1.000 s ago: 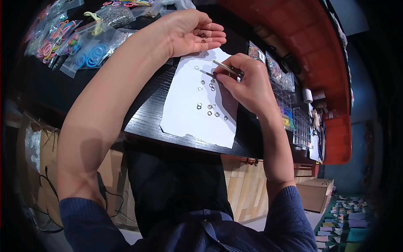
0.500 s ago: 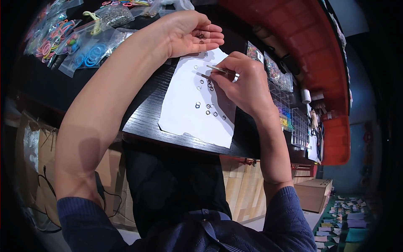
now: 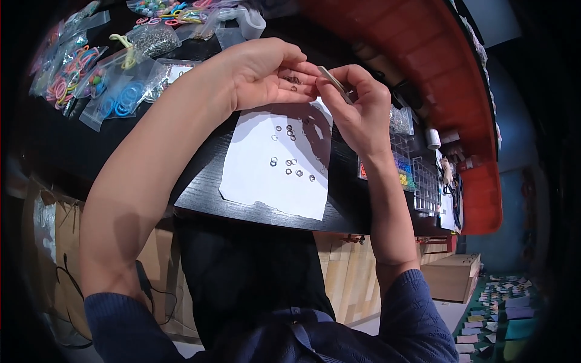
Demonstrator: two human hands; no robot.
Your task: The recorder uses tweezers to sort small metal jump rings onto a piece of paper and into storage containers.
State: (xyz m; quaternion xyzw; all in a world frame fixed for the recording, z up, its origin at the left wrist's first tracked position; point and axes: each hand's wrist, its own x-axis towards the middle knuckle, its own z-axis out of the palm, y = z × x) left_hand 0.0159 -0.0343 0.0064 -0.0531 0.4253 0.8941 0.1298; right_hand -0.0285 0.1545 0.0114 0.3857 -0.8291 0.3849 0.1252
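My left hand [image 3: 257, 77] is turned palm up with its fingers lightly cupped. Several small dark metal rings [image 3: 293, 80] rest on those fingers. A pair of metal tweezers [image 3: 333, 84] is pinched between the thumb and fingers of my right hand [image 3: 358, 106], right beside the left fingertips. Whether the tweezer tips grip a ring is too small to tell. Below both hands lies a white sheet of paper [image 3: 251, 181] with a torn near edge. Several small rings [image 3: 289, 163] are scattered on it, some of them touching or overlapping.
Clear bags of colourful hair ties [image 3: 66, 75], blue coils [image 3: 128, 97] and small metal parts [image 3: 154, 40] crowd the dark table's far left. On the right stand a divided box of coloured pieces [image 3: 404, 172], a clear compartment tray [image 3: 426, 187] and a white roll [image 3: 433, 139].
My right hand has lifted the tweezers from over the paper up to my left fingers. The left hand has shifted slightly nearer and left; the view has moved a little.
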